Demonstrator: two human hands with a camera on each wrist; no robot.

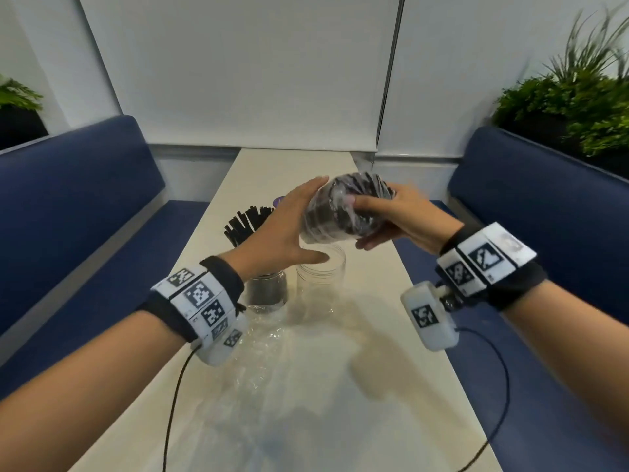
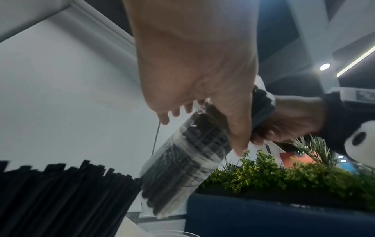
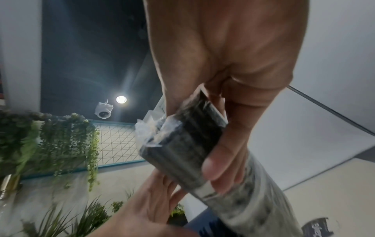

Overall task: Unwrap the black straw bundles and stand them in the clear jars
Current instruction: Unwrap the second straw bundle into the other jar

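Both of our hands are on the wrapped straw bundle (image 1: 343, 207), held in the air above the middle of the table (image 1: 391, 386) and tilted, its lower end hanging just over the empty clear jar (image 1: 321, 279). Our right hand (image 1: 391, 212) is clamped around the upper end, thumb laid across the film, and the right wrist view shows the crumpled plastic tail at that end. Our left hand (image 1: 289, 233) lies with fingers straight and spread against the side of the bundle, steadying rather than gripping. Near the table's left edge the other jar (image 1: 267, 287) already stands full of loose black straws (image 1: 248, 221), and a sheet of discarded clear wrap (image 1: 269, 349) lies towards the near edge. We judge the step in hand to be opening this second wrap. To do it well we should keep the bundle over the empty jar, work the film loose at the gathered tail, and hold the straws snug as the film slides off, so that they drop in together and stand upright instead of scattering over the table.
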